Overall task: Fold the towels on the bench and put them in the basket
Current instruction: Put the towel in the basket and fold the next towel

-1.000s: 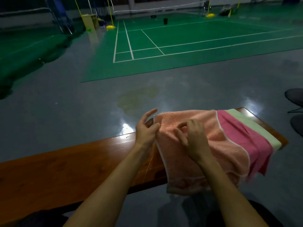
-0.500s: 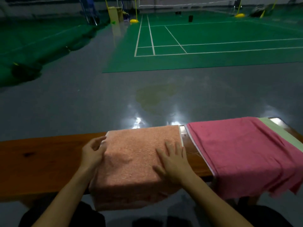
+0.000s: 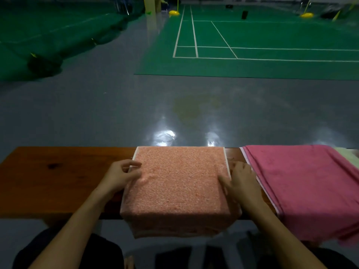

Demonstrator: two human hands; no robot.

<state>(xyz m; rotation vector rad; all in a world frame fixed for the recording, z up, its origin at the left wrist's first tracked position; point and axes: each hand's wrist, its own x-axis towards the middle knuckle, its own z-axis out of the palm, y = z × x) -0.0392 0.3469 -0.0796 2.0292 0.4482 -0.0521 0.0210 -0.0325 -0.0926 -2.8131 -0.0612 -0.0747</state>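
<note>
A folded peach towel lies across the wooden bench, and its near part hangs over the front edge. My left hand pinches the towel's white-trimmed left edge between thumb and fingers. My right hand holds the right edge, with the thumb on top of the towel and the fingers beside the trim. To the right a pink towel is spread over the bench and hangs off the front. A pale green towel peeks out beneath it at the far right. No basket is in view.
Bare bench wood stretches to the left of the peach towel. Beyond the bench is a shiny grey floor, then a green badminton court with white lines. My dark-clothed knees sit below the bench's front edge.
The peach towel came off the pile and now lies folded left of the pink towel. My right hand slid from pressing on top of it to its right edge. My left hand stays at the left edge.
</note>
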